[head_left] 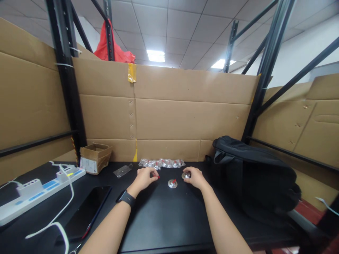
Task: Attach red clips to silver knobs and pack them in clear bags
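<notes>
My left hand [143, 179], with a dark watch on its wrist, is closed in a pinch around a small red piece [158, 177], most of which the fingers hide. My right hand [195, 177] grips a round silver metal disc [185, 175] by its edge, just over the black tabletop. Between the two hands lies another silver disc [172, 184] with a red piece standing at its middle. Behind them, a row of clear plastic packets [162, 163] with silver and red parts runs along the cardboard wall.
To the left are a white power strip [45, 190] with cables, a dark phone or tablet [88, 208], an open cardboard box [96, 157] and an unfilled-looking clear bag [123, 171]. A black backpack [254, 173] takes up the right side. Cardboard panels [169, 120] and black posts enclose the table.
</notes>
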Demonstrator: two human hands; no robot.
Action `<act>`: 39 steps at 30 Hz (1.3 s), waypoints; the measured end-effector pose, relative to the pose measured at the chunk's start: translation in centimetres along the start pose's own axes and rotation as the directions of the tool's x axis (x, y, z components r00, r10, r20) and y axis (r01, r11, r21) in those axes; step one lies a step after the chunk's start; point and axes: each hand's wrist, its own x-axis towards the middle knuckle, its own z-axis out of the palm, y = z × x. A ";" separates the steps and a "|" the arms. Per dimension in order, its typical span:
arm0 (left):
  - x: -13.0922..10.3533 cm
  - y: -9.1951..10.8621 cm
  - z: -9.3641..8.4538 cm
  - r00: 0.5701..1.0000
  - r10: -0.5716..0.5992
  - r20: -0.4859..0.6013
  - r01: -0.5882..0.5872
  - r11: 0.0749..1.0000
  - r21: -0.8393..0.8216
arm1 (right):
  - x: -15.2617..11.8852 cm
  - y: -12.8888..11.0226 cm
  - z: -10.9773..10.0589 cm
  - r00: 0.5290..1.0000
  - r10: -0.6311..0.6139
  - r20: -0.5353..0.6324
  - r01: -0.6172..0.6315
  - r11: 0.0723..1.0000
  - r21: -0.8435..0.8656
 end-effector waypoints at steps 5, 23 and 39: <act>0.4 0.6 0.8 0.999 0.029 -0.035 -0.035 0.980 -0.194 | -0.3 -2.9 0.5 0.986 -0.073 -0.153 0.131 0.903 0.410; 0.2 3.3 2.9 0.942 0.147 -0.303 -0.204 0.964 -0.168 | -1.6 -8.2 3.0 0.987 -0.162 -0.001 0.087 0.523 0.848; -0.3 4.7 3.2 0.934 0.171 -0.314 -0.195 0.980 -0.047 | -1.5 -7.7 3.4 0.994 -0.109 -0.018 0.069 0.491 0.868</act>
